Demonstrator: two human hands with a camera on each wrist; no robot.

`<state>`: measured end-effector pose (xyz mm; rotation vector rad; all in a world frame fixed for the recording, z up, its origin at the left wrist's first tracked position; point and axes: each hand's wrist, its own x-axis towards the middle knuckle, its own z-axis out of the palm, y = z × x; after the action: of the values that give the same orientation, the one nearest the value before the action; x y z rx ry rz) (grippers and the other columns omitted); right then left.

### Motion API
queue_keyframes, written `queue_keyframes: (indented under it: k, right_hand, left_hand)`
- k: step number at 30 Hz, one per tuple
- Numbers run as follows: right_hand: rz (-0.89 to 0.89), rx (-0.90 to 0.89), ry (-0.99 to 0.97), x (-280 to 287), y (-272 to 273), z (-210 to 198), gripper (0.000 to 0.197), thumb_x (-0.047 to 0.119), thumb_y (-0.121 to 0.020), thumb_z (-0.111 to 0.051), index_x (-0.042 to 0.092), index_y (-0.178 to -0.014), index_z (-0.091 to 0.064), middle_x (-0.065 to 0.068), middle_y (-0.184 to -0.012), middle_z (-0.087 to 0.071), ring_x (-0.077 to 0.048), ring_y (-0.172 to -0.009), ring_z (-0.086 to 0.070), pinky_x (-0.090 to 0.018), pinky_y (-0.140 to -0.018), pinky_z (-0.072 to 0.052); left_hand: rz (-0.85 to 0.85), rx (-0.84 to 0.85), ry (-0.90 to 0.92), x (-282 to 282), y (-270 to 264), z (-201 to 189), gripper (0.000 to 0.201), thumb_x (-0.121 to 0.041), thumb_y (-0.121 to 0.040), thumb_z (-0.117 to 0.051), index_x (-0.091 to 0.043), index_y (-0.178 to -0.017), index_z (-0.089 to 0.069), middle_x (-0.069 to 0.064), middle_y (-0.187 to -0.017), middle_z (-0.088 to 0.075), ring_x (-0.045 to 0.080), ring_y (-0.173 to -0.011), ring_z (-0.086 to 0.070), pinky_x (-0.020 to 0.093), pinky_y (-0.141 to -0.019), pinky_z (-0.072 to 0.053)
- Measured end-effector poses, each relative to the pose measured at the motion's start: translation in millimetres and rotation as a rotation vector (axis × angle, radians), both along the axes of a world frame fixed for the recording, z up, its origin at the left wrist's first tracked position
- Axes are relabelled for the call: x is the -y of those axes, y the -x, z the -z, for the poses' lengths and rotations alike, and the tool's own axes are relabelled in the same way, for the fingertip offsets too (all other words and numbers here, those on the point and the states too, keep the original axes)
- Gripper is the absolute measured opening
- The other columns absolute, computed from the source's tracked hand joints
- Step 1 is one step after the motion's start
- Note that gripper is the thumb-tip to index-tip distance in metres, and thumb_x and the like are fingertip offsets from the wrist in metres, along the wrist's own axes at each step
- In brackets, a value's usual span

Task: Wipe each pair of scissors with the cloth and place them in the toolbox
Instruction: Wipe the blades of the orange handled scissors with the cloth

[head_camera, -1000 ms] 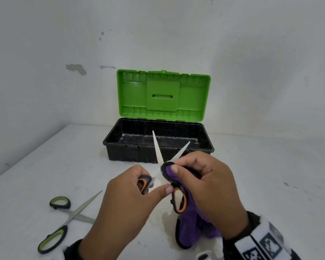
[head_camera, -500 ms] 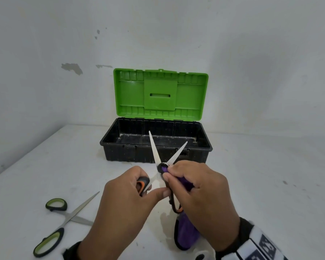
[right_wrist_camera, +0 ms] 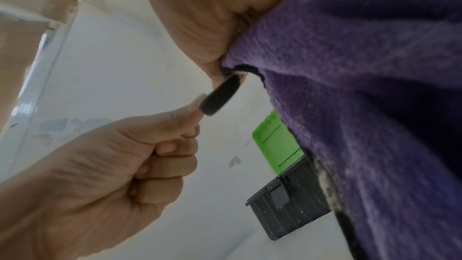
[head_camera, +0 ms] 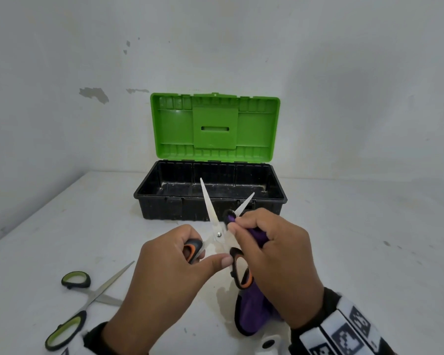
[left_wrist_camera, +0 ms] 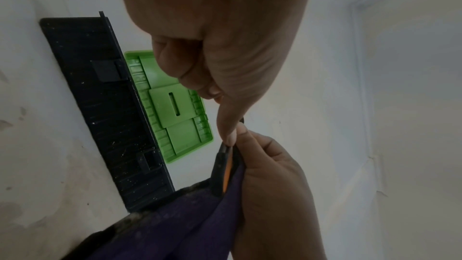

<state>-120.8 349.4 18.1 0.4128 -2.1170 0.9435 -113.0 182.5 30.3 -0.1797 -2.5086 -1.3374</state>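
Orange-and-black scissors (head_camera: pixel 217 233) are held above the table with their blades spread apart, tips toward the toolbox. My left hand (head_camera: pixel 190 254) grips the left handle loop (head_camera: pixel 193 249), thumb across toward the other loop. My right hand (head_camera: pixel 244 226) pinches the purple cloth (head_camera: pixel 251 311) around the right blade, a little above the pivot. The cloth (right_wrist_camera: pixel 362 106) hangs down below the hand and fills the right wrist view. The toolbox (head_camera: pixel 210 193) stands open just beyond, black tray and upright green lid (head_camera: pixel 214 129). A second pair, green-handled scissors (head_camera: pixel 80 303), lies on the table at the left.
The white table (head_camera: pixel 344 239) meets white walls behind and to the left of the toolbox. The toolbox tray looks empty. A patterned band (head_camera: pixel 344 331) sits on my right wrist.
My right hand with the cloth has slid up from the pivot along the right blade. The scissors and the left hand's grip stay about the same.
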Motion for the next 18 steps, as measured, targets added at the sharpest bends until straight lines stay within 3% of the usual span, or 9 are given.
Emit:
queue_keyframes:
  k: [4, 7, 13, 18]
  right_hand:
    - [0.024, -0.005, 0.030, 6, 0, 3, 0.009, 0.021, -0.088, -0.069, 0.018, -0.080, -0.071, 0.008, -0.071, -0.068, -0.006, -0.064, -0.062, -0.021, -0.063, -0.051]
    - [-0.023, -0.019, -0.032, 9, -4, 2, 0.017, 0.028, -0.089, -0.062, 0.019, -0.079, -0.071, 0.008, -0.071, -0.068, -0.005, -0.067, -0.061, -0.021, -0.067, -0.049]
    - [0.038, 0.006, 0.108, -2, 3, -4, 0.010, 0.013, -0.087, -0.076, 0.018, -0.080, -0.070, 0.012, -0.070, -0.066, -0.008, -0.068, -0.063, -0.020, -0.061, -0.049]
    - [-0.042, 0.066, 0.104, 9, -5, 0, 0.005, 0.020, -0.088, -0.074, 0.019, -0.083, -0.073, 0.014, -0.073, -0.068, -0.006, -0.072, -0.066, -0.018, -0.063, -0.052]
  left_hand:
    - [0.039, 0.020, 0.014, 1, 2, -2, 0.046, -0.061, -0.055, -0.081, -0.025, -0.066, -0.054, -0.020, -0.050, -0.050, -0.003, -0.050, -0.046, 0.011, -0.047, -0.040]
    - [0.069, 0.005, -0.010, 4, 1, -3, 0.049, -0.065, -0.052, -0.078, -0.024, -0.064, -0.054, -0.017, -0.050, -0.050, 0.000, -0.048, -0.045, 0.013, -0.048, -0.039]
    - [0.025, -0.011, -0.034, 2, 2, -4, 0.057, -0.068, -0.045, -0.076, -0.019, -0.060, -0.051, -0.015, -0.047, -0.046, 0.003, -0.046, -0.040, 0.016, -0.045, -0.037]
    - [0.013, 0.010, -0.023, 5, 2, -3, 0.053, -0.064, -0.047, -0.078, -0.021, -0.060, -0.051, -0.015, -0.048, -0.047, 0.003, -0.046, -0.040, 0.017, -0.045, -0.030]
